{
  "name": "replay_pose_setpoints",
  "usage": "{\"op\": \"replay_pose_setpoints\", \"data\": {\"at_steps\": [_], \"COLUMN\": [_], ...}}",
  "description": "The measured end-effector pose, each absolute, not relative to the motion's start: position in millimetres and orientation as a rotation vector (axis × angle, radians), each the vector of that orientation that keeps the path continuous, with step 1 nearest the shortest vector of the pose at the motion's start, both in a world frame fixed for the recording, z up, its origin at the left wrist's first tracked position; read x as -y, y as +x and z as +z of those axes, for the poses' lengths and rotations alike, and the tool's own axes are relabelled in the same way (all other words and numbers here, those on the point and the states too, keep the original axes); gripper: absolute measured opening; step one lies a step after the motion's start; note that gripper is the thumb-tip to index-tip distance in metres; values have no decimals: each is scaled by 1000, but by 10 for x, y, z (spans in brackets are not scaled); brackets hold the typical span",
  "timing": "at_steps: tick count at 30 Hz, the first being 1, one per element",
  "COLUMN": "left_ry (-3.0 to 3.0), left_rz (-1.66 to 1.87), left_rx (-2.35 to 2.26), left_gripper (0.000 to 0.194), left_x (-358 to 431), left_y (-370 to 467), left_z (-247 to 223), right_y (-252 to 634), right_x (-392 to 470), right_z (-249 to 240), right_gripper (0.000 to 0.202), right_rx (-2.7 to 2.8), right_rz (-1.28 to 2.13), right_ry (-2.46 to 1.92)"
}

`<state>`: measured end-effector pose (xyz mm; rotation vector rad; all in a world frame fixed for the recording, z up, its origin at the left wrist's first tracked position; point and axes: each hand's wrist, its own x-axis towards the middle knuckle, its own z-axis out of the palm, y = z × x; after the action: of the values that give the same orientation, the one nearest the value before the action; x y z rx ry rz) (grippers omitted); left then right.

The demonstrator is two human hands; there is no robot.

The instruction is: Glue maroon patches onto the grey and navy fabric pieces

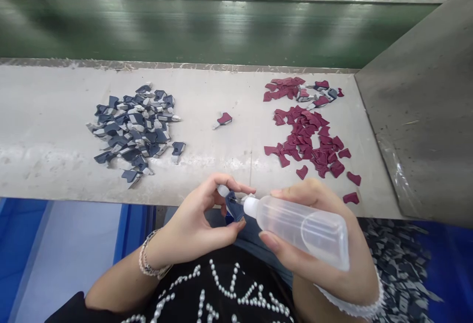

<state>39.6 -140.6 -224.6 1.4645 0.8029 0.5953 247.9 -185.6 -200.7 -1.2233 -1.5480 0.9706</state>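
Note:
Near the table's front edge, my left hand (207,217) pinches a dark blue and grey piece (234,207) between thumb and fingers. My right hand (325,224) is wrapped round a clear squeeze bottle (301,229), which lies tilted with its white cap toward the blue piece. The nozzle tip is at the piece's face; whether they touch I cannot tell. Beyond my hands, one blue-grey piece with a maroon patch (224,118) lies alone mid-table. A heap of blue and grey pieces (136,128) is at the left, and loose maroon patches (305,138) are at the right.
Several pieces with maroon patches (320,100) lie at the back right of the table (207,86). A green belt (207,32) runs behind it. A metal panel (424,101) stands at the right. Blue bins are below, the right one holding many dark pieces (399,264).

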Motion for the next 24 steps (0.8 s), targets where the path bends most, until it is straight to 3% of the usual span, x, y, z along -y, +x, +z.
{"op": "replay_pose_setpoints", "data": {"at_steps": [7,24], "left_ry": [1517,1519], "left_rz": [593,591], "left_rx": [-805,-824], "left_gripper": [49,48], "left_x": [1402,1385], "left_y": [394,395], "left_z": [-2242,-2260], "right_y": [2441,2416], "right_x": [1866,1897], "right_z": [-1979,-1924], "right_gripper": [29,33], "right_rx": [1561,1646], "right_rz": [951,889], "right_ry": [-1254,-1222]}}
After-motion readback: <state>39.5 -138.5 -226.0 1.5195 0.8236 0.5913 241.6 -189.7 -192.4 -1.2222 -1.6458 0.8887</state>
